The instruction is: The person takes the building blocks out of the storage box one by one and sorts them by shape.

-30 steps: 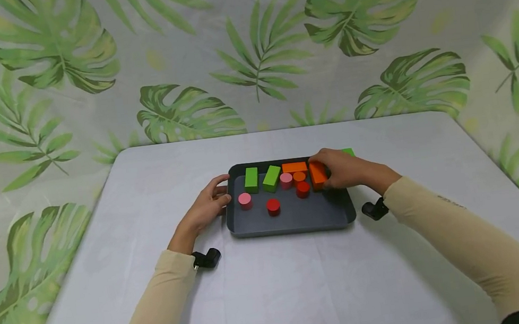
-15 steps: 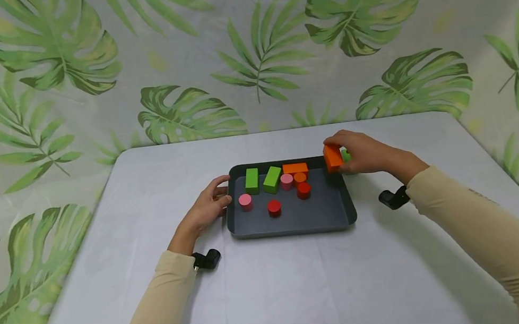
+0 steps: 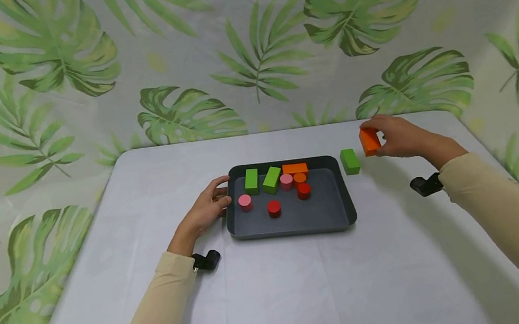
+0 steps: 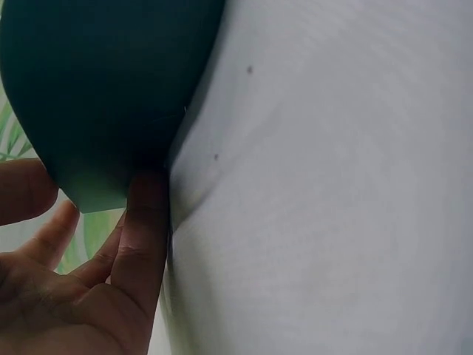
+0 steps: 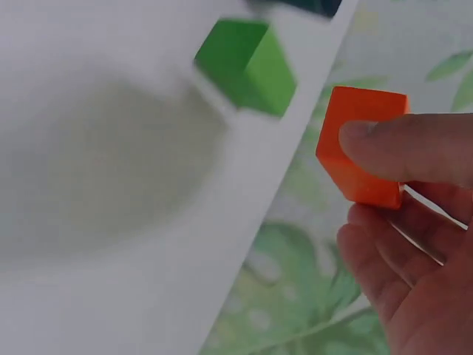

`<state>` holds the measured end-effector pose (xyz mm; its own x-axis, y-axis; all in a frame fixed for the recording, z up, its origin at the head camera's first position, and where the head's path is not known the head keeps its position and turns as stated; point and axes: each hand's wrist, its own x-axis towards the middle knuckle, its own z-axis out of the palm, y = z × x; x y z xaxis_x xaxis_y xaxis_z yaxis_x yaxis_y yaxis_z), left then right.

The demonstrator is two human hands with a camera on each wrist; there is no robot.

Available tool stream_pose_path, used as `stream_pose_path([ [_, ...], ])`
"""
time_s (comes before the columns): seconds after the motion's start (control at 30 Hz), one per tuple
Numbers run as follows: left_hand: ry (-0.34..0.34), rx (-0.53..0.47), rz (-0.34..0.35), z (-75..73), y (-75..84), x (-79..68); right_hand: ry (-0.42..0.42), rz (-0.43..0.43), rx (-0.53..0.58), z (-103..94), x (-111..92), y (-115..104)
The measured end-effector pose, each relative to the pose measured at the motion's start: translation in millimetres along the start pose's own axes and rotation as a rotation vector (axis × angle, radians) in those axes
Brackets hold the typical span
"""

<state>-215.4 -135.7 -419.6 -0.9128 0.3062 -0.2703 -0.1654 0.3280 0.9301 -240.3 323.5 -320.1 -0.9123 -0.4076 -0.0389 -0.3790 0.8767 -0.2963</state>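
My right hand [image 3: 398, 135] pinches an orange rectangular block [image 3: 370, 142] between thumb and fingers, raised above the far right of the table. In the right wrist view the thumb lies across the orange block's [image 5: 363, 151] face. A green block [image 3: 350, 162] sits on the table just left of that hand, outside the tray. My left hand [image 3: 207, 205] grips the left side of the dark grey tray [image 3: 291, 228], thumb and fingers at its rim. The left wrist view shows those fingers [image 4: 144, 222] against the tray's outer wall [image 4: 103, 111].
Inside the tray lie two green blocks [image 3: 251, 181], one orange block [image 3: 295, 168], two pink cylinders [image 3: 245, 202], two red cylinders [image 3: 274, 209] and an orange cylinder [image 3: 300, 179]. A white cloth covers the table [image 3: 274, 288]; a leaf-patterned curtain [image 3: 256, 50] hangs behind.
My right hand has lifted the orange block out of the tray's right end and carried it right, past the green block, which now shows fully. The left hand and tray have stayed put.
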Motion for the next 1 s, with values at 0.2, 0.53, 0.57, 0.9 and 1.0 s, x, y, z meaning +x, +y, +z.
stream_pose_path([
  [0.2, 0.004, -0.001, 0.001, -1.9, -0.1, -1.9, -0.033, 0.072, 0.043, 2.8, -4.6, 19.9],
  [0.53, -0.01, 0.01, 0.003, -0.2, -0.3, -0.4, -0.075, 0.107, 0.107, 21.3, -3.1, 25.8],
  [0.57, -0.013, 0.011, 0.004, 0.3, -0.7, 0.1, -0.077, 0.11, 0.108, 24.0, -2.9, 27.1],
  [0.9, -0.015, 0.006, 0.003, 0.4, 1.4, -0.4, -0.069, 0.104, 0.085, 40.0, 4.0, 36.4],
  [1.0, -0.011, 0.001, 0.001, 0.4, 0.9, -0.2, -0.07, 0.107, 0.089, 44.3, 4.8, 37.0],
])
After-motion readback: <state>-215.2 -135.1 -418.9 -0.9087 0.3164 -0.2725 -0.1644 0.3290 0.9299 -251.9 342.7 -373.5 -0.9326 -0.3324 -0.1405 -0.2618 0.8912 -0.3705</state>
